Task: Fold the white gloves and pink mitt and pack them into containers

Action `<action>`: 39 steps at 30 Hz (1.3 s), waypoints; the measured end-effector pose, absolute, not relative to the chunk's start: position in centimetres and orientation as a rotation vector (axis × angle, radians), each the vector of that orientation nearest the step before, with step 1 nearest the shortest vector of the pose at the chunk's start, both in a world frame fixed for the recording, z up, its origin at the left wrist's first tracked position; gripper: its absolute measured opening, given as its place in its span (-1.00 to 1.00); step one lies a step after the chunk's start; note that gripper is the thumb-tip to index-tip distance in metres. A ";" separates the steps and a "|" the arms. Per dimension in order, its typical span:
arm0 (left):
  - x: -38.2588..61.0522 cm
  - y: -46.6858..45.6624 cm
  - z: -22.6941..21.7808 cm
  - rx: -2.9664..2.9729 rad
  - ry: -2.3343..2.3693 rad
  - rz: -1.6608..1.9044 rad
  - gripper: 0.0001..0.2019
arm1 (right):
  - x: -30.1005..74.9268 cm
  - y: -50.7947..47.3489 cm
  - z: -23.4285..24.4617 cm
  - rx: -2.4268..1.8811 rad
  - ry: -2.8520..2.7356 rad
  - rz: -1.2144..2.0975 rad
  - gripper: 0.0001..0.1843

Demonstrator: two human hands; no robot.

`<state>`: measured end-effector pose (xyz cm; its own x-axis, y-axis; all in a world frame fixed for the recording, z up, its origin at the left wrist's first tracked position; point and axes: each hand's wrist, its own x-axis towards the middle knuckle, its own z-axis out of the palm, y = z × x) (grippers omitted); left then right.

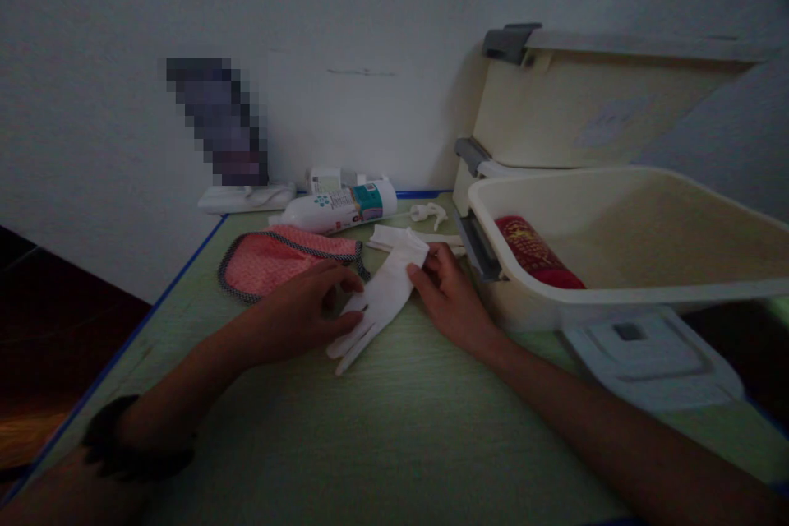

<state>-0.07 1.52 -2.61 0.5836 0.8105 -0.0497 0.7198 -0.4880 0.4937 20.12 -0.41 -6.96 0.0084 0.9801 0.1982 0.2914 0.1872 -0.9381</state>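
Observation:
A white glove (pixel 387 283) lies slantwise over the green tabletop, its fingers pointing toward me and a small dark mark on it. At its cuff, my right hand (pixel 453 296) has thumb and fingers closed on the fabric. My left hand (pixel 311 304) hovers at the glove's finger end, thumb and fingers curved and apart; whether the fingertips touch the cloth is hard to tell. Behind the cuff is another piece of white fabric (pixel 382 237), partly covered. A pink cloth (pixel 265 261) with a checked dark border rests just beyond my left hand.
A white bottle (pixel 345 207) lies on its side, near a pump head (pixel 427 214). To the right stands an open cream bin (pixel 616 304) with a red item (pixel 536 255) inside. A pale plastic lid-like piece (pixel 657 357) sits before it. A blurred-out screen (pixel 219 123) stands back left.

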 end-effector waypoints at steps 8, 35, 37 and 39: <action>-0.4 1.8 -2.3 2.272 1.188 0.224 -0.73 | 20.2 -0.3 -7.1 -1.247 -1.494 0.885 -0.82; 0.1 1.5 -3.2 2.596 0.965 0.277 -0.79 | 20.1 -0.7 -6.6 -1.368 -1.456 0.822 -0.82; -0.1 1.7 -3.2 2.572 0.946 0.235 -0.75 | 20.1 -0.6 -6.6 -1.365 -1.456 0.817 -0.83; -0.2 1.8 -3.1 2.559 0.936 0.206 -0.73 | 20.2 -0.6 -6.7 -1.366 -1.457 0.814 -0.84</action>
<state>-0.24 1.76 -3.05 0.7641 0.6451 -0.0006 0.5852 -0.6927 0.4215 20.16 -0.60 -6.71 0.0703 0.9790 0.1912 0.3498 0.1553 -0.9239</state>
